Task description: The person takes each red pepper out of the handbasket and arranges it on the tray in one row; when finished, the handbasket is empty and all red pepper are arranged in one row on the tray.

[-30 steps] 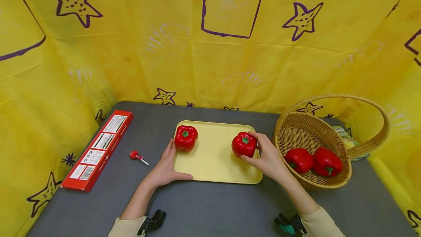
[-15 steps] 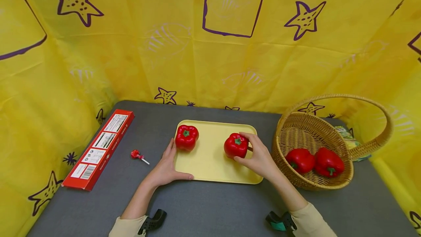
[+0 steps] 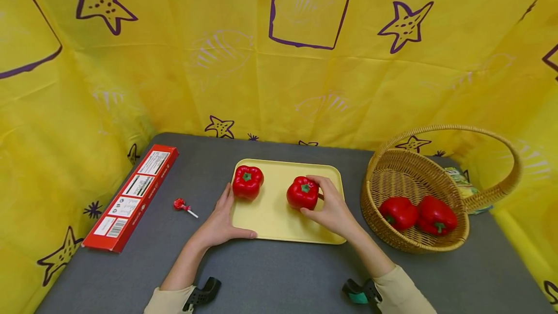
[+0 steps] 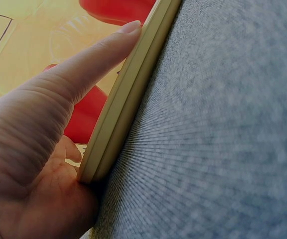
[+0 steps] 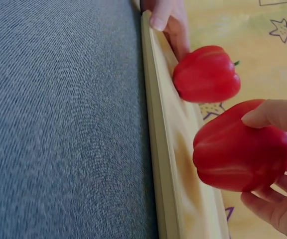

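Note:
A red bell pepper is gripped between the thumb and fingers of my right hand. In the right wrist view this bell pepper hangs a little above the pale yellow tray, casting a shadow on it. A second bell pepper sits at the tray's far left corner, green stem up. My left hand rests against the tray's near left corner. Its straight thumb touches the front rim and its extended fingers lie along the left side.
To the right stands a wicker basket with a tall handle, holding two more bell peppers. A lollipop and a long red box lie left of the tray. Behind the basket is a partly hidden colourful packet. Yellow cloth surrounds the table.
My right hand has carried its bell pepper leftward over the tray, towards the middle. The left hand, the tray and the other bell peppers have kept their places.

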The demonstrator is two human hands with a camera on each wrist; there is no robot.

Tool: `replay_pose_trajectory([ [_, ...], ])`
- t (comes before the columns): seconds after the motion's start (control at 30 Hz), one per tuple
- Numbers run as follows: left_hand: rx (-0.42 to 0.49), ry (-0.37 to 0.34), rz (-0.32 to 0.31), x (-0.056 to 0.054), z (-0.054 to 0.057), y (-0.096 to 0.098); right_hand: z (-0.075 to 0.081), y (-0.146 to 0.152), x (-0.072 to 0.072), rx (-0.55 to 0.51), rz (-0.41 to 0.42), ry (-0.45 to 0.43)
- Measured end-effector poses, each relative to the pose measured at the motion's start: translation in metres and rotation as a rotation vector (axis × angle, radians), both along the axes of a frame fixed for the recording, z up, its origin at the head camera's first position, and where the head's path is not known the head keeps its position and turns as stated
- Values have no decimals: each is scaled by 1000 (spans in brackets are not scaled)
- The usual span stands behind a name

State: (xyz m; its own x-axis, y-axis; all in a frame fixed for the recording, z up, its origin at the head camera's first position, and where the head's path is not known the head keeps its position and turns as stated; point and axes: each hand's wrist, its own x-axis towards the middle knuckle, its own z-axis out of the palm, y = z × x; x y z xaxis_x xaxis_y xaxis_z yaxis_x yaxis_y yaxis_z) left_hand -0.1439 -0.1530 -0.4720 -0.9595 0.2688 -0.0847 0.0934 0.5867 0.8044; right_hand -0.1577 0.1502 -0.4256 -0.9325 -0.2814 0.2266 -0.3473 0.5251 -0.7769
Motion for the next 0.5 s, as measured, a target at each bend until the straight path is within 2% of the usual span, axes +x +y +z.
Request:
replay_pose_trajectory([
  [0.5, -3, -1, 0, -1, -1, 0, -1, -20, -5, -15, 35, -10],
])
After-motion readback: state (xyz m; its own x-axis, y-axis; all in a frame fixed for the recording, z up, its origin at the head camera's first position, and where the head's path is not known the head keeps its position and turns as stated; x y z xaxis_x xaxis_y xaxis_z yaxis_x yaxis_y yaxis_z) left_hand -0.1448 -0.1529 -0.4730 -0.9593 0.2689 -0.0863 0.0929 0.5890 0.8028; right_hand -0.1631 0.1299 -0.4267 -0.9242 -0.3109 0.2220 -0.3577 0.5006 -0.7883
